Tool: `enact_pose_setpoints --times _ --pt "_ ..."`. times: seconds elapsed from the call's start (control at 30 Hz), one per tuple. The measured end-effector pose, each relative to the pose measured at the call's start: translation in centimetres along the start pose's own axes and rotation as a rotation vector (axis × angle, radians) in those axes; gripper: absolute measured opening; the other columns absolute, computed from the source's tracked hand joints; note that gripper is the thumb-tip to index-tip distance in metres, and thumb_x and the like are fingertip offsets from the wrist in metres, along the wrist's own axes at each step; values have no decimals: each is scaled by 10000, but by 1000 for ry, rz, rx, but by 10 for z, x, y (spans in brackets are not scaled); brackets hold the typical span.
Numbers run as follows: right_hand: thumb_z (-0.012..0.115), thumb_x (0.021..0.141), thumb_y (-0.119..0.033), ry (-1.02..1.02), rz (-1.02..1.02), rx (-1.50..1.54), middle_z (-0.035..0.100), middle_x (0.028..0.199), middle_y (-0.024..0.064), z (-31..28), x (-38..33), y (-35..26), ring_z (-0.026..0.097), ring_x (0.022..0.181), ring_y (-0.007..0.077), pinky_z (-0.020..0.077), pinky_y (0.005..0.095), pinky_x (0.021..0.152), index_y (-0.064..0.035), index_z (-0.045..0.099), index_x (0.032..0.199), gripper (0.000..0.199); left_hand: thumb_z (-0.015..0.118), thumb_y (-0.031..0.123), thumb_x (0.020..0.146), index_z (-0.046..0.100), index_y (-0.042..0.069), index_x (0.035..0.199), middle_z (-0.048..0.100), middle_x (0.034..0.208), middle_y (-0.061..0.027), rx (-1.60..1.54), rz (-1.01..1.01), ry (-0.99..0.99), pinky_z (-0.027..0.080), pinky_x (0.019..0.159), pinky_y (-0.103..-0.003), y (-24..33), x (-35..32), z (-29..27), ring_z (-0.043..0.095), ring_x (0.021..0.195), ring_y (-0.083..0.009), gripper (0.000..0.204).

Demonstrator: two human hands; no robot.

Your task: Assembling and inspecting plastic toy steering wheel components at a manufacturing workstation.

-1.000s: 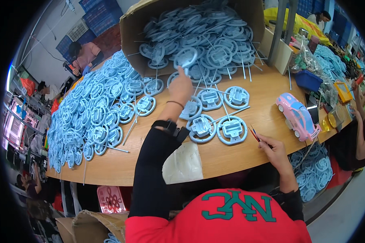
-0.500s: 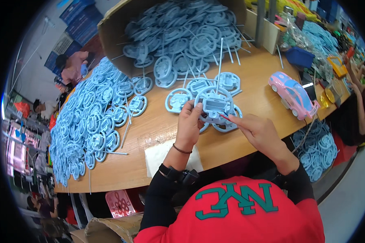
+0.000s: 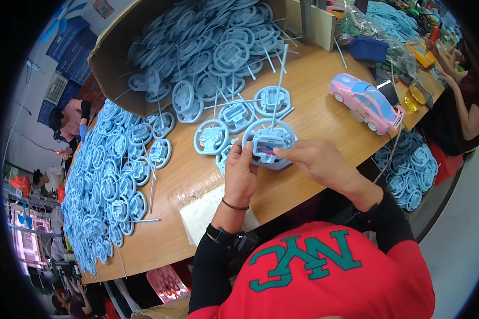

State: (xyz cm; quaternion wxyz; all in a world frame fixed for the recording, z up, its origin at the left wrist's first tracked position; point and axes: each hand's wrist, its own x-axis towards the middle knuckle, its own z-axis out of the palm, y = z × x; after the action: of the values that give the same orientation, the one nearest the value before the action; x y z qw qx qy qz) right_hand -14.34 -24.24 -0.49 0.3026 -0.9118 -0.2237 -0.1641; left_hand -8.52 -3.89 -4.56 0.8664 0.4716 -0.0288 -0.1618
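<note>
Left hand (image 3: 240, 174) is gripping a wheel (image 3: 270, 141) near the bench's (image 3: 275, 198) front edge, right hand (image 3: 322, 164) pinching a half-hidden red item (image 3: 280, 152).

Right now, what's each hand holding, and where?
Left hand: a round, light-blue plastic steering wheel, by its left rim. Right hand: a thin red thing; gripped part hidden.

Large green letters (image 3: 315, 260) across red shirt (image 3: 335, 292), tiny unreadable marking (image 3: 399, 119) on pink car (image 3: 363, 101)
</note>
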Motion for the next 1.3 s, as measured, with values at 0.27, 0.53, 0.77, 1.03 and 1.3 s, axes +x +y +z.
enact_pose_setpoints --times 0.27,0.53,0.77,1.03,1.3 --pt "627 845 -127 8 -12 52 641 777 70 -2 -1 10 637 692 286 503 393 597 -229 696 1118 300 449 322 1021 509 33 1284 615 1193 -77 43 -134 -92 518 899 -355 6 -3 7 615 1064 -188 395" --pt "627 858 -137 -18 18 62 654 810 92 -1 -4 8 640 729 300 499 404 620 -222 695 1122 285 468 365 1011 551 4 1205 637 1140 -92 44 -199 -135 525 881 -324 13 -4 11 634 1015 -187 418" --pt "629 862 -134 6 2 165 649 806 99 4 -3 8 638 739 289 493 395 630 -184 685 1152 299 473 368 1007 534 28 1237 641 1094 -67 361 136 103 515 786 -349 74 27 -49 624 944 -208 415" --pt "628 870 -103 -17 73 238 629 765 118 1 -1 14 603 677 287 470 359 613 -129 687 1141 278 597 364 924 421 -1 1366 403 1429 -222 1454 1120 211 275 1141 -422 236 119 -202 329 1372 -334 599" --pt "621 877 -103 -9 112 233 630 769 128 -5 -4 22 611 691 290 477 361 632 -115 683 1145 274 654 334 816 512 -21 1272 488 1327 -246 1750 661 477 402 1002 -477 113 183 -123 474 1208 -417 595"
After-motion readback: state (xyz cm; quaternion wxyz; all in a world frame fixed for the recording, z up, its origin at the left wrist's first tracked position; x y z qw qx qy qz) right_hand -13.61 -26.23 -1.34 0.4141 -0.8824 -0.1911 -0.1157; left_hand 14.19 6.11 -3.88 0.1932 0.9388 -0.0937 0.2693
